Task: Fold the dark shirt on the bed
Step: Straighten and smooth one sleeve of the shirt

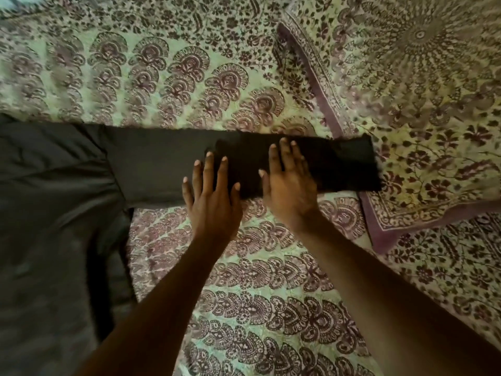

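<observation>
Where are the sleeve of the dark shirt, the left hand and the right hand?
sleeve (pixel 162 164), head view: middle of the flat, stretched-out part.
left hand (pixel 212 202), head view: back of the hand, fingers straight on the sleeve.
right hand (pixel 288 191), head view: back of the hand, fingers flat on the sleeve.

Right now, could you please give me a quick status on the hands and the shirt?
Left hand and right hand flat, fingers straight, pressing the sleeve. Dark shirt spread on the bedspread, sleeve extended. Nothing in the way.
</observation>
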A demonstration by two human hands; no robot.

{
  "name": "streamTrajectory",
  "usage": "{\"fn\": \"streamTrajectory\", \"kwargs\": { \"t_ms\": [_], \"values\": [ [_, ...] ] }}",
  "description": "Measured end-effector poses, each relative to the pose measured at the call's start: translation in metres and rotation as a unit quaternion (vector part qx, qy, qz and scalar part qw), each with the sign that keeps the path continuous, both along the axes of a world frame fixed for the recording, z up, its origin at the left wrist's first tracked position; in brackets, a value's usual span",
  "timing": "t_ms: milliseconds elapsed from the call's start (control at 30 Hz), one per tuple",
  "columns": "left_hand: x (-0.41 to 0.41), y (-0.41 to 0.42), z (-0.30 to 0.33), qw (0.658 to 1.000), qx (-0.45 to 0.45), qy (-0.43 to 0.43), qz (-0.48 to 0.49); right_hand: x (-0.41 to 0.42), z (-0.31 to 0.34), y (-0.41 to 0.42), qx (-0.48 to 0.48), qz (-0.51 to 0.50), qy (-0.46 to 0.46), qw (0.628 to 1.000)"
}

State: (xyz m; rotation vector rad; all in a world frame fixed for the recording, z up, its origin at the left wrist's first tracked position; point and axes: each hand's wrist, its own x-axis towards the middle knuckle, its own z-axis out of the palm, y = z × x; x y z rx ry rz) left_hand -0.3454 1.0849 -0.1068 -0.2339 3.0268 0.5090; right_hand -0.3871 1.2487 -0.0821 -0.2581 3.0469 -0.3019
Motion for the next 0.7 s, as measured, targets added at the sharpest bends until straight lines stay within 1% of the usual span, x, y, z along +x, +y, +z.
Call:
{"fn": "streamTrajectory", "kwargs": {
  "t_ms": [67,167,233,333,367,433,500,533,600,633,700],
  "values": [
    [0.01,-0.031,0.004,0.999,-0.025,0.013,0.041,0.0,0.001,-0.038,-0.034,0.051,-0.002,0.998],
    [0.021,-0.083,0.006,0.992,-0.07,0.012,0.106,-0.003,-0.004,-0.098,-0.065,0.125,-0.056,0.988],
    [0.029,-0.118,0.006,0.981,-0.1,-0.001,0.169,-0.006,-0.011,-0.139,-0.069,0.164,-0.047,0.983],
    [0.039,-0.159,-0.001,0.965,-0.102,-0.026,0.239,-0.011,-0.021,-0.187,-0.062,0.209,-0.062,0.974],
    [0.043,-0.169,-0.005,0.965,-0.094,-0.04,0.241,-0.013,-0.025,-0.197,-0.051,0.225,-0.068,0.971],
    [0.05,-0.181,-0.014,0.973,-0.061,-0.067,0.213,-0.011,-0.036,-0.202,-0.019,0.231,-0.057,0.971],
    [0.056,-0.184,-0.019,0.983,-0.03,-0.077,0.164,-0.009,-0.043,-0.189,0.005,0.186,-0.032,0.982],
    [0.06,-0.186,-0.018,0.987,-0.02,-0.073,0.141,-0.007,-0.045,-0.182,0.014,0.153,-0.032,0.988],
    [0.069,-0.193,-0.013,0.992,0.014,-0.057,0.11,-0.005,-0.042,-0.175,0.038,0.098,-0.06,0.993],
    [0.074,-0.197,-0.009,0.993,0.028,-0.048,0.109,-0.005,-0.038,-0.176,0.046,0.084,-0.072,0.993],
    [0.086,-0.206,-0.004,0.991,0.041,-0.033,0.125,-0.003,-0.031,-0.187,0.038,0.098,-0.071,0.992]
  ]
}}
